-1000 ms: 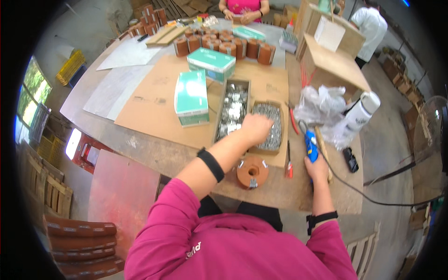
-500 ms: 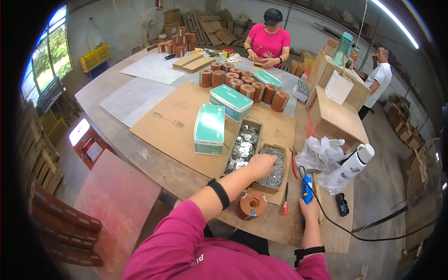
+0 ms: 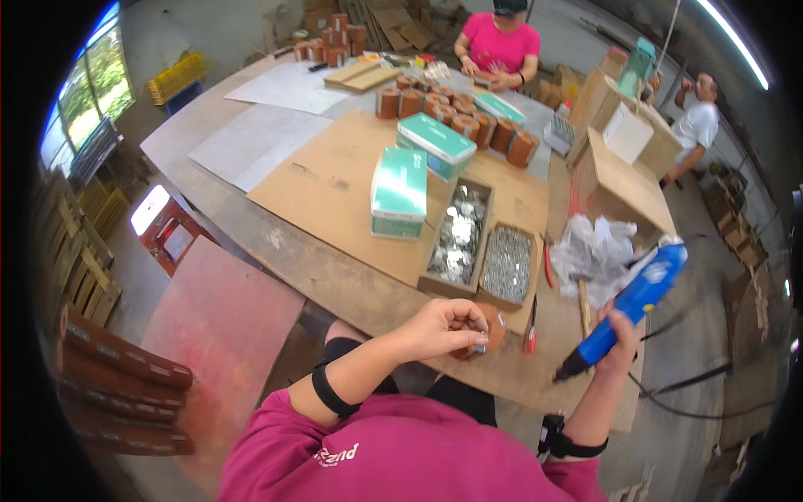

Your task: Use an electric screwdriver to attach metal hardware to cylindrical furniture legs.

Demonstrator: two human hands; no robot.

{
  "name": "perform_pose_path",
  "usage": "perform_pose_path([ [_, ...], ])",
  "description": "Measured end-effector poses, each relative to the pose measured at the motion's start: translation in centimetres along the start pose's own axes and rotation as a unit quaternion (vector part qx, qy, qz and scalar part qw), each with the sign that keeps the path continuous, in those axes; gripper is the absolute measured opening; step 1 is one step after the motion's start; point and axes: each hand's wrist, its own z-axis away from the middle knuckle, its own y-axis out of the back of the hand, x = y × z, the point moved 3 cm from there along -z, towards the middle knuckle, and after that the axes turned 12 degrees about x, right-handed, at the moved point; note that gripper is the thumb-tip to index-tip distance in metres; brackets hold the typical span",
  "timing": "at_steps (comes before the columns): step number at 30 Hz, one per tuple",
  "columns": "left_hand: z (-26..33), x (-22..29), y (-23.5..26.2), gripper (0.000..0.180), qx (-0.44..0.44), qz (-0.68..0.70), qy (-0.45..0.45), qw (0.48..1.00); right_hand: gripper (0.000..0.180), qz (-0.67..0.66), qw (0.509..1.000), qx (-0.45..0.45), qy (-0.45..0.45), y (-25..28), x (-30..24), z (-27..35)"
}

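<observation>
My left hand (image 3: 443, 329) is closed in a pinch above a round brown block (image 3: 497, 332) at the table's near edge. Something small and shiny shows at its fingertips, too small to name. The hand hides most of the block. My right hand (image 3: 621, 335) grips a blue electric screwdriver (image 3: 640, 289), raised and tilted, its black tip pointing down to the left. Just beyond my left hand stand an open box of small screws or nails (image 3: 508, 261) and a longer cardboard box of shiny metal pieces (image 3: 458, 238).
Two green boxes (image 3: 399, 188) (image 3: 435, 140) stand on cardboard. Several brown blocks (image 3: 506, 134) are farther back. A red-handled screwdriver (image 3: 530, 339), a wooden handle (image 3: 584, 305) and plastic bags (image 3: 590, 251) lie at right. A co-worker (image 3: 502, 46) handles a piece across the table.
My left hand has left the screw box and come back to the brown block. My right hand has lifted the blue electric screwdriver off the table.
</observation>
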Motion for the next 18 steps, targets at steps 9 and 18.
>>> perform_pose_path([
  [9, 2.2, -1.1, -1.2, 0.009, 0.06, -0.171, -0.128, 0.975, 0.053, -0.225, 0.946, -0.15, 0.179, -6.9, -4.2, 6.5],
  [18, 2.9, -1.4, -1.4, 0.012, 0.084, -0.186, -0.153, 0.967, 0.053, -0.215, 0.955, -0.138, 0.15, -7.6, -3.4, 7.5],
])
